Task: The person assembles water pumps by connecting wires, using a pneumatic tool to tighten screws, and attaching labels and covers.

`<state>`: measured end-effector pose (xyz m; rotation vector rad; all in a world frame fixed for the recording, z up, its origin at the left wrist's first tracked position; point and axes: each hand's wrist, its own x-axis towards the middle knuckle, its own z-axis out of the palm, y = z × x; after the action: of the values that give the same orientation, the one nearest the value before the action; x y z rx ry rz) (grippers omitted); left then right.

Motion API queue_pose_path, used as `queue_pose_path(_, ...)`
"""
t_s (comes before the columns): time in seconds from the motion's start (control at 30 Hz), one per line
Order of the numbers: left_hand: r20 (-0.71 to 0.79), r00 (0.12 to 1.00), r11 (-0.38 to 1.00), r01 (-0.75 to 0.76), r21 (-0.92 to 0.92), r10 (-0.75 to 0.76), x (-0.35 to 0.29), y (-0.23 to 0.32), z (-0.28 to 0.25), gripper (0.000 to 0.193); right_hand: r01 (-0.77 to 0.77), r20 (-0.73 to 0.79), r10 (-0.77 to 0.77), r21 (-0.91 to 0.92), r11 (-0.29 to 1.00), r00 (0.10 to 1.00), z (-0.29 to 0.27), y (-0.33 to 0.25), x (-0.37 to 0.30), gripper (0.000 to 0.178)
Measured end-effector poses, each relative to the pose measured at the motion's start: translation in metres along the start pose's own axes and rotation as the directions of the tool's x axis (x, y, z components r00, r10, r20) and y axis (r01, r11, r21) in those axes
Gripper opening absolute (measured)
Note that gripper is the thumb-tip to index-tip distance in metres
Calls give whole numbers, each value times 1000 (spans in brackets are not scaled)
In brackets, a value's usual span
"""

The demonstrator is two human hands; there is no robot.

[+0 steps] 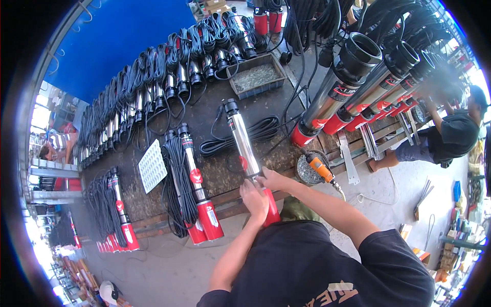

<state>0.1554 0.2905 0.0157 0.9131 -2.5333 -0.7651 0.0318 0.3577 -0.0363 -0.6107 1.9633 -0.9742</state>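
A submersible pump (242,134), a slim steel tube with a black top end and a red lower section, lies across the bench edge with that red end close to my body. My left hand (254,200) is closed around it where steel meets red. My right hand (272,180) grips the same spot from the other side, its fingertips partly hidden. Beyond the pump lies a coil of black cable (263,129). Right of my hands, an orange power tool (319,168) rests on a round bowl of small metal parts (304,175).
Left on the bench (135,197) are a white sheet of stickers (153,166) and finished-looking pumps (207,217) with coiled cables. A grey tray (282,81) holds small pieces. Larger steel pumps (327,100) lean at the right, near another person (450,133).
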Motion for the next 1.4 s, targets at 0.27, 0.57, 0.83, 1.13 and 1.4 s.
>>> queue_pose_path(0.27,469,879,604,-421,677,88,12,37,-8,62,-117,139,58,465,878,989,-26,2,-9,50)
queue_pose_path(0.57,391,920,965,-121,231,22,34,7,-28,44,189,-43,-185,128,974,982,-23,-1,-13,50)
queue_pose_path(0.83,756,643,284,752,-594,-120,55,-39,0,30,41,210,-41,8,999,977,-69,-23,-18,48)
queue_pose_path(1.13,594,737,322,676,-663,-323,44,-21,28,56,170,69,-343,-946,274,937,-126,36,-116,13)
queue_pose_path(1.4,650,727,241,687,-686,-221,44,-35,27,62,232,121,-398,-941,245,909,-122,43,-121,8)
